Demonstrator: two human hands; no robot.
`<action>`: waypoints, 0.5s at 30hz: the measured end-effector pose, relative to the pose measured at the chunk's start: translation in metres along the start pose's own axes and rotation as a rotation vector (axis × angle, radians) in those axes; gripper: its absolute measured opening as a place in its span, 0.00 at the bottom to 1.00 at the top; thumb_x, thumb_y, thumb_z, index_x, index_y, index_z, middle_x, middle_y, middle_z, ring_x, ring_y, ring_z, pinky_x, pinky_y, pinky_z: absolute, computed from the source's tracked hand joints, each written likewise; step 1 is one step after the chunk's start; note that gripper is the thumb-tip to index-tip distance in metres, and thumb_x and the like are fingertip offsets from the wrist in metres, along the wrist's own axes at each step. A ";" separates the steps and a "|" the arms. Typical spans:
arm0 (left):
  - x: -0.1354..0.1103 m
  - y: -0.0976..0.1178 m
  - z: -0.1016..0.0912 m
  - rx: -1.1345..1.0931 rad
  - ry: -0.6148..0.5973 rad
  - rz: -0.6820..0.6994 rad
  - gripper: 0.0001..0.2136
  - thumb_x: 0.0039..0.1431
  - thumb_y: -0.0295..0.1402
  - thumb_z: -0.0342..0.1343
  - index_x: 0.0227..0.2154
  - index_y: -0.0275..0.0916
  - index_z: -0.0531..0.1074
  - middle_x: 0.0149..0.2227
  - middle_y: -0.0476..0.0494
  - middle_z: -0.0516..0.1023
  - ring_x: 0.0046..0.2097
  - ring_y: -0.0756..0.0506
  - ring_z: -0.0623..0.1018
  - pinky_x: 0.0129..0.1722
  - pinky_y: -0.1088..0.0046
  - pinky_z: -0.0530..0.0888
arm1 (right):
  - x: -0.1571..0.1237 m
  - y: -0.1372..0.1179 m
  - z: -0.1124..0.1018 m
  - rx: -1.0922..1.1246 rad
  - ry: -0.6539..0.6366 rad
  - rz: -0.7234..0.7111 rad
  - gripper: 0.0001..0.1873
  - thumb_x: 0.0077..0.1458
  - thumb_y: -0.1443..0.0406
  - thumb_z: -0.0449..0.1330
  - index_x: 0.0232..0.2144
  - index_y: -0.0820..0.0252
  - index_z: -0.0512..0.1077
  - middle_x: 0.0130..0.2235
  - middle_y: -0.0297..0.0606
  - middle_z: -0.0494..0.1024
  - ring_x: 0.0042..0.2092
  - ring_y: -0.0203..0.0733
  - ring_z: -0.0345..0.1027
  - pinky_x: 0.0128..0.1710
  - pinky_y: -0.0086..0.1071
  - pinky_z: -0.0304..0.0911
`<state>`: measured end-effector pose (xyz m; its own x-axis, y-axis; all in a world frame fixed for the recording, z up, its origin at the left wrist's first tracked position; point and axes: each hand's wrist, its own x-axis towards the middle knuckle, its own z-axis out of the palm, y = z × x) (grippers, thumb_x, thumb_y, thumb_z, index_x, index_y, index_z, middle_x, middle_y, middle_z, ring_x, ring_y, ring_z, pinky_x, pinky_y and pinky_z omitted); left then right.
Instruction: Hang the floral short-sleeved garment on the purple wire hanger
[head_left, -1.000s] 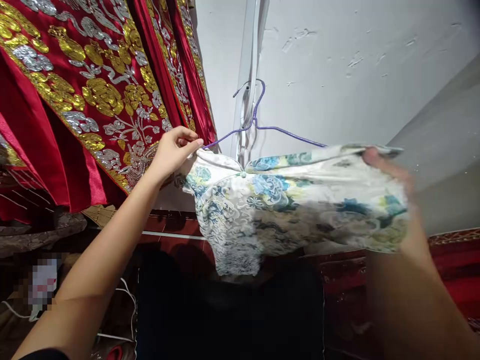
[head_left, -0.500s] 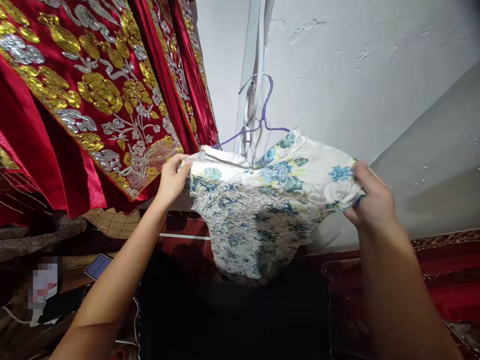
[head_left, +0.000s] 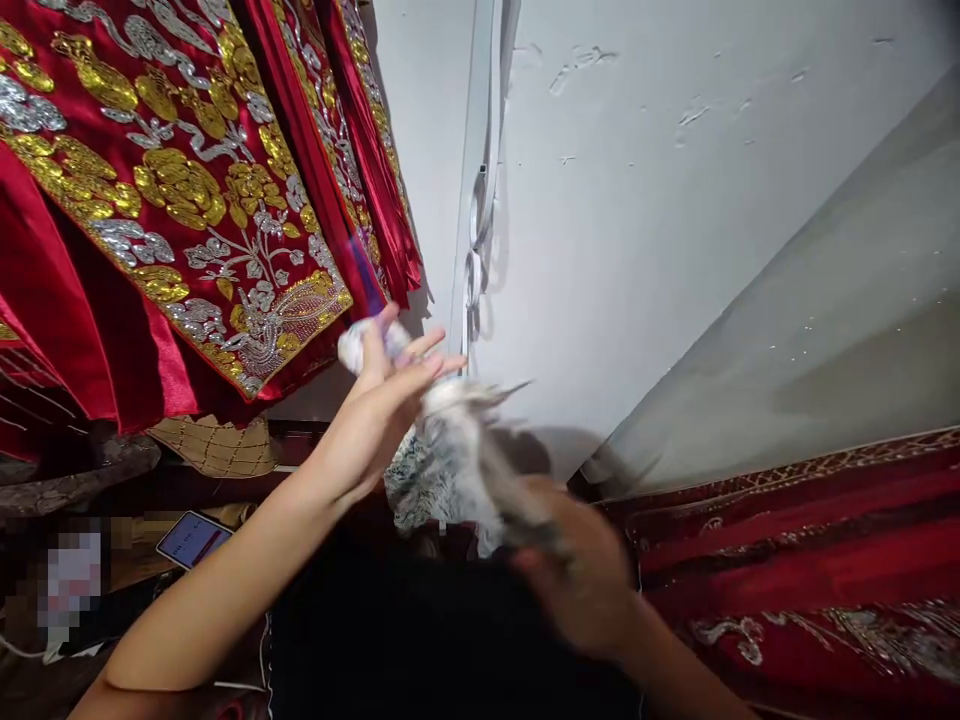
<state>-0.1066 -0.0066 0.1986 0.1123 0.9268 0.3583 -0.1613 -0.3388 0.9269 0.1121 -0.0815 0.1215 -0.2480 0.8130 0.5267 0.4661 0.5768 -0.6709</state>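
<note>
A white blouse [head_left: 439, 480] with blue-green floral patterning hangs bunched and turned on its side in front of me, smeared by motion. My left hand [head_left: 386, 400] reaches up against its shoulder end with the fingers stretched and spread; white cloth shows behind the thumb. Just above those fingers is the blurred purple hanger [head_left: 365, 280]. Lower and to the right, my right hand [head_left: 585, 570] is closed around a trailing part of the blouse, though motion blur hides the fingertips.
Red satin garments [head_left: 247, 230] with gold and silver embroidery hang at the left. A white strap [head_left: 474, 270] runs down the pale wall [head_left: 637, 250]. At lower left lies a phone [head_left: 193, 538] with its screen lit. More red embroidered cloth [head_left: 810, 560] fills the lower right.
The blouse, earlier spread wide between both hands, is now turned and gathered. The hanger tipped left, off the strap. My right hand swung down and left; the left hand's fingers spread.
</note>
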 end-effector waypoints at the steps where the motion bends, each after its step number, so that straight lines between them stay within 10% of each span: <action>1: -0.004 -0.001 -0.002 -0.115 0.010 -0.124 0.21 0.61 0.39 0.58 0.56 0.49 0.64 0.53 0.39 0.75 0.40 0.44 0.80 0.37 0.64 0.78 | -0.001 -0.003 0.006 0.063 -0.172 -0.095 0.29 0.47 0.48 0.69 0.52 0.44 0.77 0.48 0.38 0.81 0.48 0.55 0.77 0.46 0.41 0.76; 5: -0.021 0.007 -0.025 -0.348 -0.029 -0.455 0.19 0.55 0.34 0.62 0.50 0.46 0.71 0.43 0.40 0.75 0.21 0.57 0.59 0.16 0.80 0.58 | 0.023 0.014 0.006 0.207 -0.499 -0.172 0.40 0.53 0.49 0.67 0.64 0.53 0.66 0.62 0.47 0.70 0.62 0.55 0.66 0.61 0.43 0.64; 11: -0.026 0.038 -0.055 -0.075 -0.675 -0.708 0.18 0.65 0.41 0.56 0.56 0.43 0.68 0.33 0.45 0.73 0.18 0.60 0.50 0.15 0.81 0.43 | 0.093 0.070 -0.013 -0.050 0.018 0.085 0.38 0.60 0.50 0.61 0.68 0.47 0.58 0.70 0.44 0.54 0.68 0.59 0.52 0.63 0.53 0.56; 15: -0.009 0.044 -0.072 0.164 -0.634 -0.576 0.16 0.68 0.40 0.54 0.55 0.41 0.68 0.26 0.49 0.72 0.17 0.60 0.51 0.15 0.81 0.44 | 0.114 0.082 -0.025 0.129 -0.296 0.254 0.22 0.61 0.46 0.57 0.36 0.57 0.77 0.41 0.41 0.77 0.42 0.47 0.72 0.40 0.38 0.68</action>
<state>-0.1856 -0.0181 0.2280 0.6650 0.7131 -0.2220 0.2266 0.0906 0.9698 0.1429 0.0566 0.1397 -0.3811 0.9076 0.1762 0.4383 0.3451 -0.8299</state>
